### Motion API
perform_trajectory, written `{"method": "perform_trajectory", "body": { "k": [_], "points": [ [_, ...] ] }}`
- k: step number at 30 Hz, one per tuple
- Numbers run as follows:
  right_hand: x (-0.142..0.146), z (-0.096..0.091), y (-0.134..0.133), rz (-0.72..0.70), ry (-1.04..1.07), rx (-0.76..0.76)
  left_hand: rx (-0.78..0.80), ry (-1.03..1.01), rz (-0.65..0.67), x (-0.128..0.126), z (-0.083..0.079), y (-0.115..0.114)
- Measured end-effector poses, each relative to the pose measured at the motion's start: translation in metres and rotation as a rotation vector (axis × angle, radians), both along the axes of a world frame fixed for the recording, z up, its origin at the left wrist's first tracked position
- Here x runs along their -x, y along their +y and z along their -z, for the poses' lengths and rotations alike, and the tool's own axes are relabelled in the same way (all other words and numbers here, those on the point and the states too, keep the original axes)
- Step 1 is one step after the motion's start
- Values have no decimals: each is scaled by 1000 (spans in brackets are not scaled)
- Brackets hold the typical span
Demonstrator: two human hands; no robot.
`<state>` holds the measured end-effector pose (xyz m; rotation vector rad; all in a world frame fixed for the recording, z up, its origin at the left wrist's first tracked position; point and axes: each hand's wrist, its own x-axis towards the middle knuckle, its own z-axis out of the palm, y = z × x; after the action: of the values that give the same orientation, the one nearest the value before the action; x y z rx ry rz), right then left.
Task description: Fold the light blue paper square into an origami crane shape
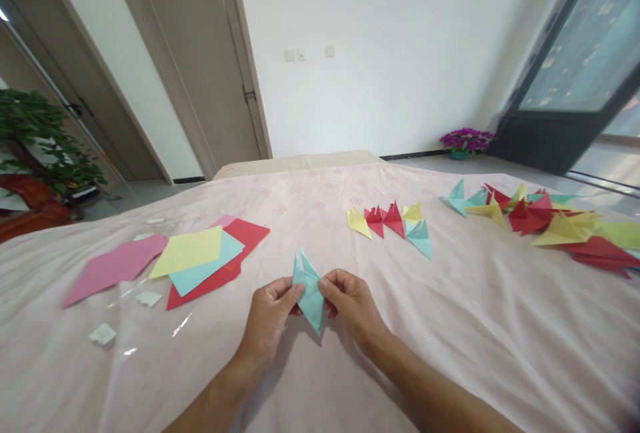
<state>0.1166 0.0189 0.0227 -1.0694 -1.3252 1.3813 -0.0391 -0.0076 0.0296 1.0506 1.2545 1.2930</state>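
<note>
Over pink sheet [475, 326] — left hand [270, 309], right hand [350, 303] pinch teal folded paper [311, 296]; white wall [400, 53], door [200, 66].

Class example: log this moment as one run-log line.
left hand: pinching teal folded paper | right hand: pinching it too | flat sheets: left | folded pieces: right

Bare hands, lower centre of frame: left hand [273, 309] & right hand [350, 303], nails short, knuckles creased. L forearm [225, 386] & R forearm [425, 386] bare right to bottom edge, sleeves out of shot; wrists plain, veins faint.
</note>
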Motion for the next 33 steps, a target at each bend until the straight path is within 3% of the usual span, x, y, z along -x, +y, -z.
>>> {"method": "perform_trajectory", "body": {
  "k": [8,33],
  "points": [
    [5,5,0,-52,-1,24,-43,77,-38,3,7,1],
    [3,11,8,-20,81,71,-18,-141,100,-1,10,-4]
  ]
}}
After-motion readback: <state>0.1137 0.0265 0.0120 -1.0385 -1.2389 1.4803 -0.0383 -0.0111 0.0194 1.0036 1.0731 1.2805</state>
